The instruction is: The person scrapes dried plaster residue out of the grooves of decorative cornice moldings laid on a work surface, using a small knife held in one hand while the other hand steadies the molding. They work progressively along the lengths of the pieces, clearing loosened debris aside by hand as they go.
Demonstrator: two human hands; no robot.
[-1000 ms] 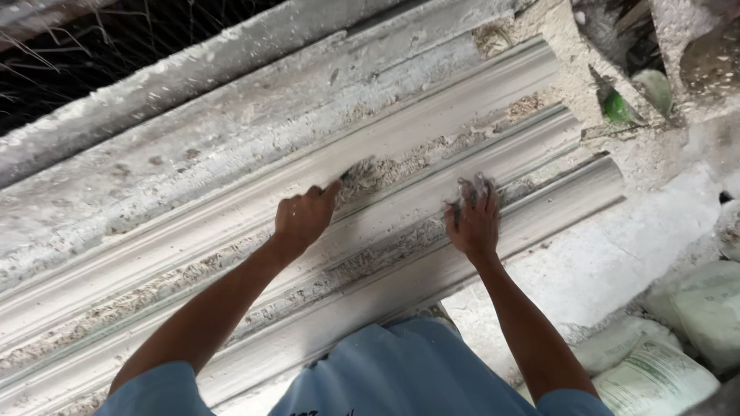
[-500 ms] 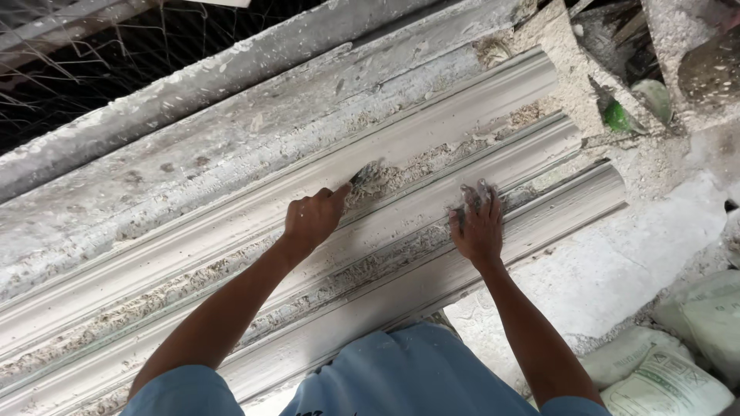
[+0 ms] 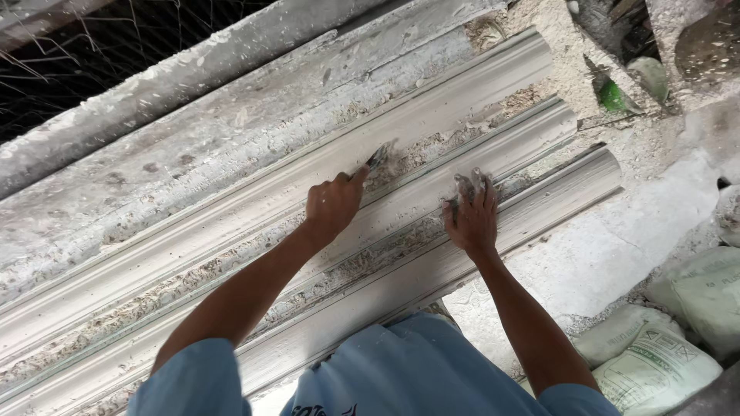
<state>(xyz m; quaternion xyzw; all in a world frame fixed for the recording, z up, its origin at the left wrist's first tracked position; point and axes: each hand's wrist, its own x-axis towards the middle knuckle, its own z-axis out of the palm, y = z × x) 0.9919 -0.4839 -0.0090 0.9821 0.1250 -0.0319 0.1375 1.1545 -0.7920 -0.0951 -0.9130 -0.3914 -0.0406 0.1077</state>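
Plaster moulding (image 3: pixel 432 123), long and ribbed, runs from 8 o'clock up to 2 o'clock across the head view, crusted with crumbs of dried plaster. At the centre, the left hand (image 3: pixel 333 206) is clamped round a small scraper (image 3: pixel 377 157), whose blade touches a groove of the moulding. Just toward 3 o'clock, the right hand (image 3: pixel 472 219) lies flat with fingers spread on a lower rib, holding nothing. Wire mesh (image 3: pixel 100 46) shows at 11 o'clock, a green bottle (image 3: pixel 614 95) at 2 o'clock, and white sacks (image 3: pixel 663 362) at 4 o'clock.
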